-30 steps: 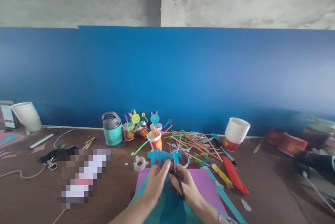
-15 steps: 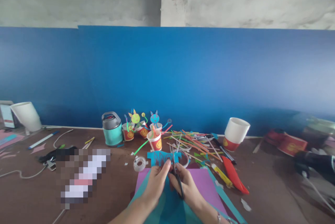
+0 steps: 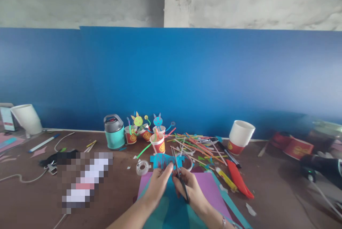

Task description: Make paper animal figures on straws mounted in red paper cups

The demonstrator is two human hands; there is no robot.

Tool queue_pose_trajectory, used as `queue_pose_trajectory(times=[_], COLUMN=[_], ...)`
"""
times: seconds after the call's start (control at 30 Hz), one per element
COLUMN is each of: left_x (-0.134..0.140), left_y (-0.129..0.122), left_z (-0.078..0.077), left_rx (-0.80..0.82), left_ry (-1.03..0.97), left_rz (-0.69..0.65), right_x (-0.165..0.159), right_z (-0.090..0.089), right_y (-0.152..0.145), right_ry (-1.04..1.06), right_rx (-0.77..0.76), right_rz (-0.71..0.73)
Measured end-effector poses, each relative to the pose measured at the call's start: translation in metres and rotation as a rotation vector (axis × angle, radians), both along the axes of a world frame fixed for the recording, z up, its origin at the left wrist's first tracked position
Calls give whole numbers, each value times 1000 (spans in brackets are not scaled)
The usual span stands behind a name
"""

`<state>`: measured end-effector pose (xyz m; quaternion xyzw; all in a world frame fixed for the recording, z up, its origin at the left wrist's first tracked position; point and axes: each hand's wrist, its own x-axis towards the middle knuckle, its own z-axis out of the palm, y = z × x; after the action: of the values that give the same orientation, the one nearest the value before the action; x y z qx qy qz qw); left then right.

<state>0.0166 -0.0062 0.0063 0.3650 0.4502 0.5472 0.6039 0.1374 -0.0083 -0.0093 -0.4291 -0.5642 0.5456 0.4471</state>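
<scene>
My left hand (image 3: 159,183) pinches a piece of blue paper (image 3: 159,160) that has red ear-like outlines drawn on it. In my right hand (image 3: 190,186) is a pair of scissors (image 3: 182,182) with black handles, its blades pointing away from me at the right side of the paper. Whether the blades are cutting at this instant I cannot make out. Below both hands lie larger teal sheets (image 3: 171,207) over a purple sheet (image 3: 210,182). A roll of clear tape (image 3: 142,167) sits just left of the blue paper.
Paper cups with straws, one in front (image 3: 158,144), stand beyond my hands beside a teal flask (image 3: 115,134). Coloured sticks (image 3: 197,143) are strewn to their right, near stacked white cups (image 3: 242,134). A red balloon-like object (image 3: 239,179) and a yellow tube (image 3: 226,179) lie right.
The blue paper has shifted slightly left and tilted a little in my left hand. The scissors have turned a little, their tips moving left. Other things on the table stay put.
</scene>
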Motion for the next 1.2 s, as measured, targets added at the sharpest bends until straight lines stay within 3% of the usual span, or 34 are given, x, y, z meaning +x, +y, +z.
queue_pose_trajectory(times=[0.17, 0.33, 0.6, 0.83, 1.07, 1.2], left_x=[-1, 4, 5, 5, 1, -1], left_y=[1, -2, -4, -3, -1, 2], left_z=[-4, -11, -14, -15, -5, -8], left_rx=[16, -60, -46, -20, -37, -25], left_ry=[81, -2, 7, -30, 47, 91], left_rz=[55, -8, -11, -105, 18, 141], right_x=[0, -1, -2, -1, 2, 2], right_z=[0, 3, 3, 1, -3, -3], right_y=[0, -1, -1, -1, 1, 1], right_ry=[-14, -3, 0, -26, -52, -55], right_rx=[-1, -13, 6, 0, 4, -11], right_rz=[12, 30, 26, 5, 15, 16])
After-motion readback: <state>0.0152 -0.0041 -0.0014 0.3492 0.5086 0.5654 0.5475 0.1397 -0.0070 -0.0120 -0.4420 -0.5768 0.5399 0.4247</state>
